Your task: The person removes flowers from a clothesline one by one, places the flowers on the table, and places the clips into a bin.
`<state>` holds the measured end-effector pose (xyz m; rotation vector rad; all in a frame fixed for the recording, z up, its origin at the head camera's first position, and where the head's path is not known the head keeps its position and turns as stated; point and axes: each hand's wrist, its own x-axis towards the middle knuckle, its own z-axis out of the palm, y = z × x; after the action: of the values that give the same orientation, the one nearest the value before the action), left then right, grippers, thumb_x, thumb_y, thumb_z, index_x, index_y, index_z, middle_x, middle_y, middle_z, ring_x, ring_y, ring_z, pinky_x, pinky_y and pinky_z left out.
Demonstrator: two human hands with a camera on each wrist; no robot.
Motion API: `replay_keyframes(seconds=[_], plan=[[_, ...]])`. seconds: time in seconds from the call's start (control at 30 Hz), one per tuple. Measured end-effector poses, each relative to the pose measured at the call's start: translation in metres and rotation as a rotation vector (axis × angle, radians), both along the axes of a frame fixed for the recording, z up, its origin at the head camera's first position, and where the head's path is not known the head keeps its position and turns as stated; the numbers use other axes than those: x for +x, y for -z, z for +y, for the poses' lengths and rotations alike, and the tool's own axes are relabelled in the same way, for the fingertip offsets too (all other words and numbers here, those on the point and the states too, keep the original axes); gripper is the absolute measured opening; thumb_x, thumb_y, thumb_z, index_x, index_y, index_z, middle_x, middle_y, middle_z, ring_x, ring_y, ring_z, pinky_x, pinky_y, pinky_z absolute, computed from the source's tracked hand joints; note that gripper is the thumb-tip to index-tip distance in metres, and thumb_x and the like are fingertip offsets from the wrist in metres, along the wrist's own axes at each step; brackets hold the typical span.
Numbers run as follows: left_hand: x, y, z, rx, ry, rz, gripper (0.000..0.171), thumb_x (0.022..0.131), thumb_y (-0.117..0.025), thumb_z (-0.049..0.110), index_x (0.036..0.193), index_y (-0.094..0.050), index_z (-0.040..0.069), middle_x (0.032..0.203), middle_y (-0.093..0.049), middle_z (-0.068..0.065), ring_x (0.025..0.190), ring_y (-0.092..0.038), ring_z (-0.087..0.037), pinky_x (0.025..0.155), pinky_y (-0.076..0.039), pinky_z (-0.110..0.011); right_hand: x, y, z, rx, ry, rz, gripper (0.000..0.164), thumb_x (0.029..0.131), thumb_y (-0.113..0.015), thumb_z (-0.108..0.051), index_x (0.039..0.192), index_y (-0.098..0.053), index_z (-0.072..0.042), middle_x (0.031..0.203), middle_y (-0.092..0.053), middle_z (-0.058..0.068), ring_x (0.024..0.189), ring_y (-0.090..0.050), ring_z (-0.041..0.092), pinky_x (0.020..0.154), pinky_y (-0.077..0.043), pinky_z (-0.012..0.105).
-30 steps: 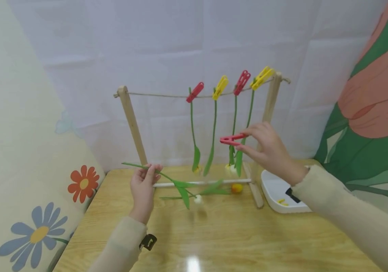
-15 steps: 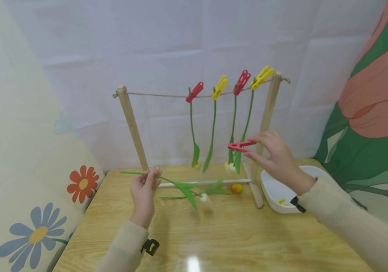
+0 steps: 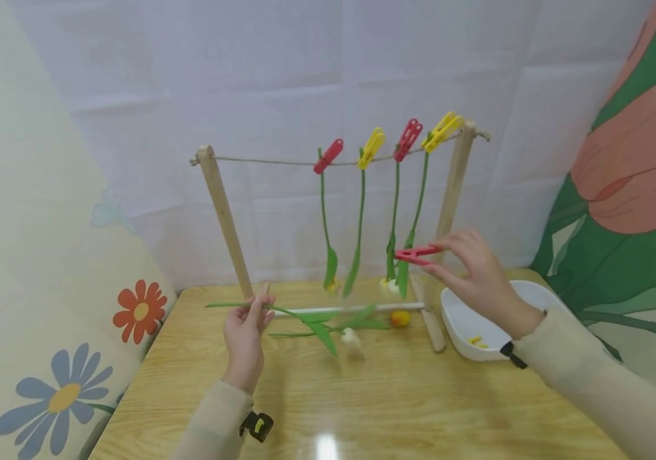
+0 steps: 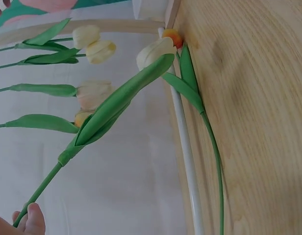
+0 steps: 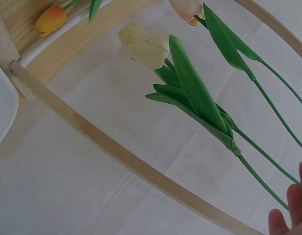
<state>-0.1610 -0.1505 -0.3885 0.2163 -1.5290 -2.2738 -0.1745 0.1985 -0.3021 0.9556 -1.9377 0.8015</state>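
In the head view my left hand [image 3: 244,345] pinches the green stem of an artificial white tulip [image 3: 349,337]. Its bloom points right, and in the left wrist view its broad leaf [image 4: 112,110] fills the middle. My right hand [image 3: 477,281] pinches a red clothespin [image 3: 405,254] by its handles, in front of the hanging tulips. The right wrist view catches only fingertips [image 5: 293,200]; the clothespin is outside it. Several tulips hang bloom-down from a cord [image 3: 270,160], held by red clothespins [image 3: 328,156] and yellow clothespins [image 3: 371,148].
Wooden posts [image 3: 224,220] carry the cord, joined low down by a white bar [image 3: 379,308]. An orange tulip [image 3: 400,319] lies on the wooden table [image 3: 362,396] along that bar. At right stands a white tray [image 3: 457,335] with yellow clothespins [image 3: 477,342] inside.
My right hand has drawn right and down, carrying the red clothespin. The left hand has sunk slightly, its tulip stem now more level and the white bloom farther right.
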Motion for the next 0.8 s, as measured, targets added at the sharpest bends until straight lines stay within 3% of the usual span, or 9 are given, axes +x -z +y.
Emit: replay_keyframes(seconds=[0.17, 0.5, 0.8], plan=[[0.001, 0.005, 0.001, 0.017, 0.002, -0.021, 0.014, 0.1, -0.051, 0.005, 0.108, -0.045, -0.004, 0.09, -0.068, -0.002, 0.087, -0.067, -0.009, 0.087, -0.054, -0.025, 0.002, 0.004, 0.005, 0.004, 0.015, -0.011, 0.064, 0.092, -0.055, -0.053, 0.101, -0.065, 0.01, 0.094, -0.064, 0.019, 0.092, -0.05, 0.031, 0.081, -0.038, 0.034], [0.0, 0.017, 0.008, 0.047, 0.019, -0.096, 0.036, 0.102, -0.047, 0.007, 0.128, -0.034, -0.014, 0.098, -0.065, -0.005, 0.091, -0.066, -0.009, 0.091, -0.052, -0.025, 0.006, 0.015, 0.017, -0.005, 0.036, -0.028, 0.065, 0.093, -0.053, -0.054, 0.1, -0.065, 0.01, 0.094, -0.064, 0.019, 0.096, -0.049, 0.019, 0.082, -0.038, 0.031], [-0.001, 0.032, 0.01, 0.07, 0.017, -0.121, 0.024, 0.104, -0.043, 0.008, 0.114, -0.048, -0.012, 0.096, -0.066, -0.004, 0.082, -0.065, -0.007, 0.084, -0.054, -0.021, 0.008, 0.028, 0.025, -0.002, 0.058, -0.065, 0.065, 0.092, -0.053, -0.055, 0.1, -0.066, 0.008, 0.095, -0.065, 0.019, 0.096, -0.049, 0.019, 0.083, -0.038, 0.032]])
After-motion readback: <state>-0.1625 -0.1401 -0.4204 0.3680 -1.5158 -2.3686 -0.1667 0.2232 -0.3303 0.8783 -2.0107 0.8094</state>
